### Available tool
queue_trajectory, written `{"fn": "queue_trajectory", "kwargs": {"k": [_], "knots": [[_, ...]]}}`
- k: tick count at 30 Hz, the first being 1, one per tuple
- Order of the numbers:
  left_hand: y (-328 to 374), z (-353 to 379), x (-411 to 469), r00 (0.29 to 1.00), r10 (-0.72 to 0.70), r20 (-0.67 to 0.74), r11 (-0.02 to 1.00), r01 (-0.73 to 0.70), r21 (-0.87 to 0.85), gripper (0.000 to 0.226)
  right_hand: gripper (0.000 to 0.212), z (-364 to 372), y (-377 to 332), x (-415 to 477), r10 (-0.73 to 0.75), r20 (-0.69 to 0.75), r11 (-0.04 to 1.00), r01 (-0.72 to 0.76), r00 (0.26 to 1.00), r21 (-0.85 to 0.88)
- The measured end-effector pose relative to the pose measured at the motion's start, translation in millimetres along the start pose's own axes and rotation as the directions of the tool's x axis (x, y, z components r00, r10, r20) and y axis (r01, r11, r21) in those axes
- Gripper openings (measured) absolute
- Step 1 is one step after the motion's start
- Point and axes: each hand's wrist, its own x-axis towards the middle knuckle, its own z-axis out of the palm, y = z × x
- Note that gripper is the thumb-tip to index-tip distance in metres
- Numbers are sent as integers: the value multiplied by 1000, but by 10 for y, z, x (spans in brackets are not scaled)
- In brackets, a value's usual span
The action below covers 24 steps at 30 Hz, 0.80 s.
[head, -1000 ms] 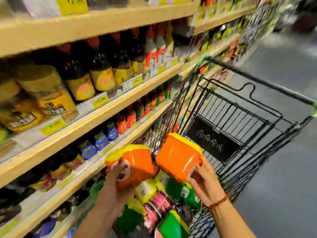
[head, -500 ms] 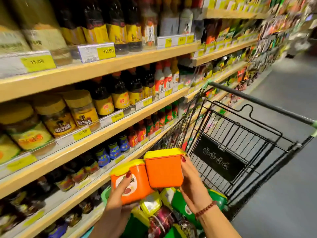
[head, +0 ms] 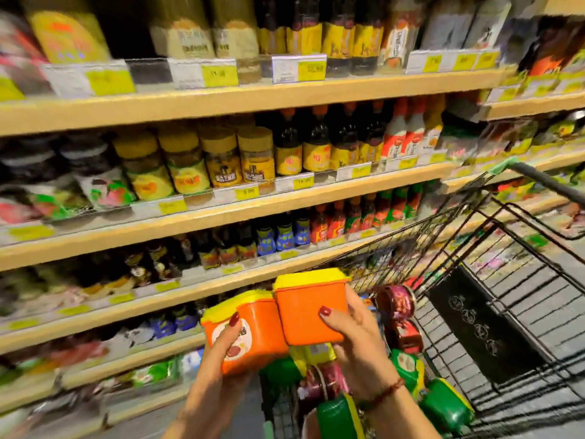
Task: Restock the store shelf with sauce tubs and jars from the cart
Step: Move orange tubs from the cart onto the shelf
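I note the left hand (head: 221,369) gripping one orange tub (head: 259,334), yellow lid up, with the thumb across its label. The right hand (head: 354,340) grips a second orange tub (head: 307,308), thumb on its front face. The tubs touch side by side above the cart (head: 506,280), before the shelf (head: 221,213). Green tubs (head: 443,403) and dark red jars (head: 395,301) lie in the cart.

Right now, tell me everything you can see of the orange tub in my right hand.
The orange tub is squarish plastic with rounded corners and a closed yellow lid. It is nearly upright above the shopping cart. The right hand grips its right side; its left edge seems to meet the second orange tub.
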Motion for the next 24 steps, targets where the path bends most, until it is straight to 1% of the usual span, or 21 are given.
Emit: {"fn": "queue_trajectory", "kwargs": {"k": [2, 3, 4, 6, 7, 9, 10, 12, 15, 19, 21, 24], "knots": [[132, -151, -175, 996, 34, -88, 997, -41, -71, 44, 108, 215, 107, 9, 49, 53, 993, -54, 997, 103], [204, -238, -249, 989, 56, -140, 992, -71, -103, 36, 105, 349, 158, 1, 84, 88, 984, -96, 993, 149], [266, -342, -296, 982, 84, -171, 985, -108, -134, 41, 97, 485, 224, -3, 126, 119, 971, -147, 985, 190], [393, -555, -387, 959, 144, -244, 967, -188, -169, 70, 76, 797, 337, -35, 213, 188, 937, -255, 959, 238], [466, -649, -449, 942, 174, -286, 956, -232, -182, 69, 77, 971, 394, -59, 243, 219, 925, -294, 945, 242], [620, -866, -583, 912, 223, -344, 926, -308, -216, 52, 98, 1325, 534, -116, 277, 281, 911, -344, 919, 227], [695, -988, -652, 898, 244, -367, 914, -339, -223, 55, 105, 1501, 616, -163, 286, 315, 911, -359, 905, 204], [841, -1230, -820, 871, 281, -403, 890, -394, -231, 68, 110, 1824, 813, -245, 294, 376, 920, -367, 879, 139], [1070, -1682, -1114, 823, 313, -474, 863, -455, -220, 77, 118, 2309, 1104, -405, 338, 464, 908, -414, 819, 68], [1449, -2406, -1500, 769, 347, -536, 838, -512, -192, 87, 112, 3031, 1505, -651, 342, 536, 925, -378, 772, -47], [1682, -2753, -1691, 738, 379, -558, 817, -550, -174, 78, 109, 3389, 1696, -754, 323, 576, 942, -313, 751, -121], [2055, -3193, -1927, 673, 451, -586, 799, -597, -70, 56, 109, 3932, 1966, -887, 302, 607, 953, -206, 735, -224]]}}
